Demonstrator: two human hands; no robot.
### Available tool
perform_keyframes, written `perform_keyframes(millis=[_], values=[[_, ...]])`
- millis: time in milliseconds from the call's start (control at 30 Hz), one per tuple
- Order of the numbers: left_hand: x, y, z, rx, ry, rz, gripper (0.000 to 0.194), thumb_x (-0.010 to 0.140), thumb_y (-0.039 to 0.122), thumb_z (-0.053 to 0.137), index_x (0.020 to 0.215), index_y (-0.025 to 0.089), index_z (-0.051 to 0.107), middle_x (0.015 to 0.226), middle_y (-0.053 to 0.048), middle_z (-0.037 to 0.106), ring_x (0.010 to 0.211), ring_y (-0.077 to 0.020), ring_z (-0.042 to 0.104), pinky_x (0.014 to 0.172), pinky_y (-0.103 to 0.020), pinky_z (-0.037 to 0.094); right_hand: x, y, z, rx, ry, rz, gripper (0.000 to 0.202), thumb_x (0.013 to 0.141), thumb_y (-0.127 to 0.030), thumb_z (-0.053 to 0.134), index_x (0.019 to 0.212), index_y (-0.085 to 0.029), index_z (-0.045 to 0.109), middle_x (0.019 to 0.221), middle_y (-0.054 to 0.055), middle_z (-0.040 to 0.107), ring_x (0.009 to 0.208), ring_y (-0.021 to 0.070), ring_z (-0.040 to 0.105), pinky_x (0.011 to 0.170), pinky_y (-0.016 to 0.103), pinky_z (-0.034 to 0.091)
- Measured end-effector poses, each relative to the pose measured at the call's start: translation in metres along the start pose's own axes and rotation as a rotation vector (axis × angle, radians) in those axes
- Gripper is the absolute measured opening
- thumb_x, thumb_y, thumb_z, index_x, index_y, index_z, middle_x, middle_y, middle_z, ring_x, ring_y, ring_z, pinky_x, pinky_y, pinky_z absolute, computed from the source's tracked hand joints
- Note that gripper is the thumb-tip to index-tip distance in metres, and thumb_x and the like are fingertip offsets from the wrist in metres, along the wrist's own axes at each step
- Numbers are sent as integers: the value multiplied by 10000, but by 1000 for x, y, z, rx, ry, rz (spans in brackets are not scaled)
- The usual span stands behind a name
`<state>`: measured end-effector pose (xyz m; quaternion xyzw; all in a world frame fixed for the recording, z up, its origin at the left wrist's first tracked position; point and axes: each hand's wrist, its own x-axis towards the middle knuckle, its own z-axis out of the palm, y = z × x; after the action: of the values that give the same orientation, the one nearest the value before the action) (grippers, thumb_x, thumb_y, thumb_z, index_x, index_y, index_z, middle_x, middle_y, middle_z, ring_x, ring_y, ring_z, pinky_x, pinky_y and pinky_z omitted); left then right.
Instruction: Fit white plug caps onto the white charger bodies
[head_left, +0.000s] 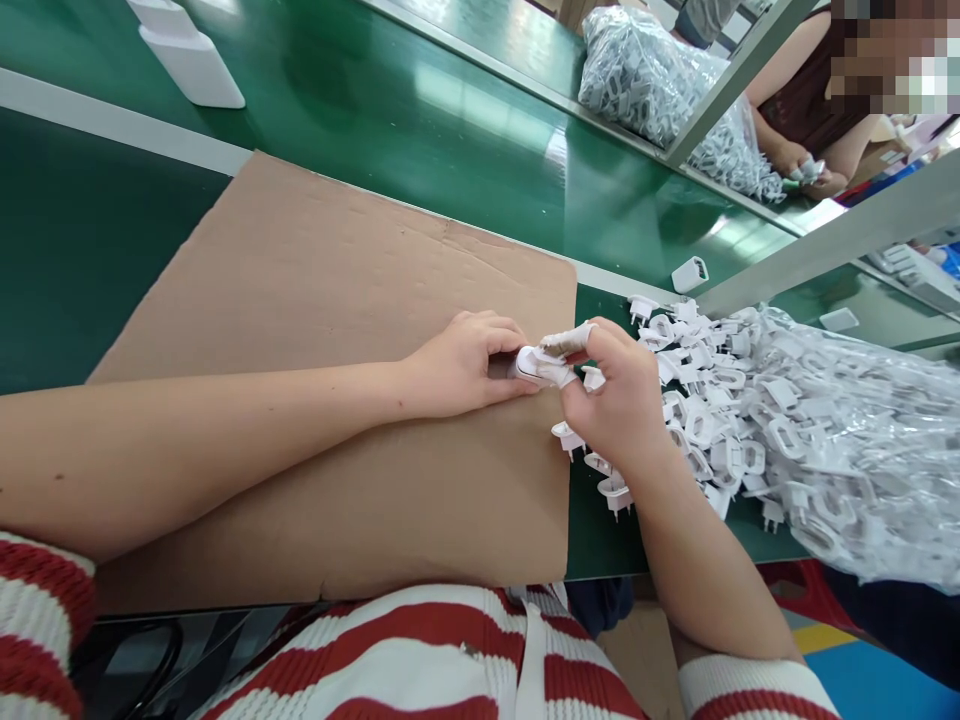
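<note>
Over the right part of a cardboard sheet (337,300), both hands meet at a white plastic piece (531,366). My left hand (480,362) grips its left end between thumb and fingers. My right hand (616,390) is closed at its right side, with white coverings on the fingertips. Whether a separate small part sits in the right fingers is hard to make out. Beside the right hand lies a loose pile of white plug pieces (701,410), some with metal-like pins, spilling from a clear plastic bag (870,440).
A white adapter (691,274) rests on the ledge behind the pile. Another white object (191,62) lies at the upper left. Grey metal bars (840,225) cross the right side. Across the bench are a filled bag (652,80) and another person's hands (806,170).
</note>
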<state>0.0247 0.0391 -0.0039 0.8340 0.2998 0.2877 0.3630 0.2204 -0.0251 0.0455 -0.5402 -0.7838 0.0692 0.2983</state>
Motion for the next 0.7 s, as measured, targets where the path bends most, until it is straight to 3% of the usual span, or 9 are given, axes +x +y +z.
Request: perform_keyframes(millis=[467,567,633,700], values=[[0,0,0,-11,24,7,254,881,464,737,969,228,773,1014,-34,753,976,-238,650,948,-373,445,-5,-3,8,-11,43,64,196,792,-74,582,913,-224,616,918,27,678,790,179,657,673,288,473],[-1,1,0,-59,21,39,323,890,455,747,1116,223,745,1074,-42,744,983,-228,658,936,-350,470,-7,-5,10,-42,16,97,222,800,-70,570,940,-231,629,917,23,676,827,189,668,666,289,458],[-2,4,1,-110,1,37,355,916,452,724,1190,226,719,1087,-44,736,956,-214,667,880,-323,498,-8,-5,6,-14,-28,129,260,842,-86,570,1044,-231,646,1009,35,696,878,192,681,678,292,467],[-3,8,1,-139,-16,-6,339,927,473,706,1156,224,725,1070,-45,736,927,-210,675,834,-309,514,-9,-6,-7,53,-69,164,381,891,-139,600,1262,-227,602,1238,76,666,962,196,684,696,295,493]])
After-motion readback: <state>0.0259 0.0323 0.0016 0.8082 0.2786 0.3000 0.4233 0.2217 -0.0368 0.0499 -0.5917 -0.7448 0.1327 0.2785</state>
